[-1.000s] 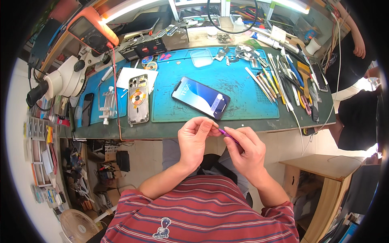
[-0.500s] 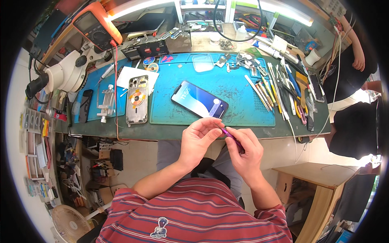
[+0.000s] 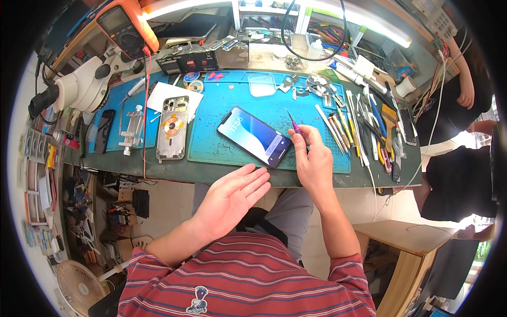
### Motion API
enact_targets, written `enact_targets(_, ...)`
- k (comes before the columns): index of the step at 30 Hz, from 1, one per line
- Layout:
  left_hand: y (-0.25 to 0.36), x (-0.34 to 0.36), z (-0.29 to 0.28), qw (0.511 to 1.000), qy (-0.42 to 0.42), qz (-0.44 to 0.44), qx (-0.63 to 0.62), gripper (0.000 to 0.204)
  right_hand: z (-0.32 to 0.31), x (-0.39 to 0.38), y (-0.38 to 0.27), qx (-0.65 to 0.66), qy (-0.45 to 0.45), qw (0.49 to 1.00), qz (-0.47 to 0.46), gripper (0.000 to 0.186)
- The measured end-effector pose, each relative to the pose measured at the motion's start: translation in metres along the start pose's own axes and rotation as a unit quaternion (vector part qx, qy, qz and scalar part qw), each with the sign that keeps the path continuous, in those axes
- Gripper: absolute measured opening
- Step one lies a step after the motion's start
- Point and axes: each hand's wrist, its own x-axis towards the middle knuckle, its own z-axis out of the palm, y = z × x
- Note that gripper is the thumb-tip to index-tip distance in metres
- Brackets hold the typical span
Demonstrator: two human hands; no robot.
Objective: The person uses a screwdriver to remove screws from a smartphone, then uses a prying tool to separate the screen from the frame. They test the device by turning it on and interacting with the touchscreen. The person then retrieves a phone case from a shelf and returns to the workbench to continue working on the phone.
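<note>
A purple screwdriver (image 3: 296, 127) is gripped in my right hand (image 3: 313, 156), its thin dark shaft pointing up and away over the blue mat (image 3: 211, 142). Just left of that hand lies a smartphone (image 3: 254, 136), face up and slanted, its screen lit. My left hand (image 3: 232, 198) is held in front of the bench edge, below the phone, palm turned up with fingers stretched out and nothing in it. Left of the mat rests a phone back housing (image 3: 172, 128) with a round copper-coloured coil, partly over a white sheet (image 3: 158, 97).
Screwdrivers, tweezers and brushes (image 3: 369, 127) crowd the bench's right side. A microscope (image 3: 71, 95), an orange multimeter (image 3: 127, 29) and a small metal clamp (image 3: 133, 131) stand left. Small metal parts (image 3: 322, 87) lie at the back. Another person's arm (image 3: 465, 79) hangs at the right.
My hands have parted. The right moved up over the mat with the screwdriver, whose tip now points away; the left dropped lower left and opened out.
</note>
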Motion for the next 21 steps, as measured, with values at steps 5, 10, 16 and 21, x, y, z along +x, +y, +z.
enact_targets(5, 0.008, 0.006, -0.001, 0.998, 0.025, -0.041, -0.029, 0.043, 0.002, 0.003, 0.004, 0.065, -0.017, 0.997, 0.034, 0.021)
enact_targets(10, 0.014, 0.011, 0.003, 0.998, -0.001, -0.045, 0.032, 0.032, -0.003, 0.005, -0.007, 0.150, -0.072, 0.982, 0.086, 0.022)
enact_targets(16, 0.019, 0.027, 0.001, 0.994, -0.040, -0.021, 0.097, 0.040, -0.002, 0.003, -0.026, 0.197, -0.101, 0.971, 0.095, 0.022)
enact_targets(21, 0.020, 0.032, 0.001, 0.993, -0.055, -0.010, 0.105, 0.048, -0.001, 0.001, -0.027, 0.203, -0.090, 0.972, 0.077, 0.023)
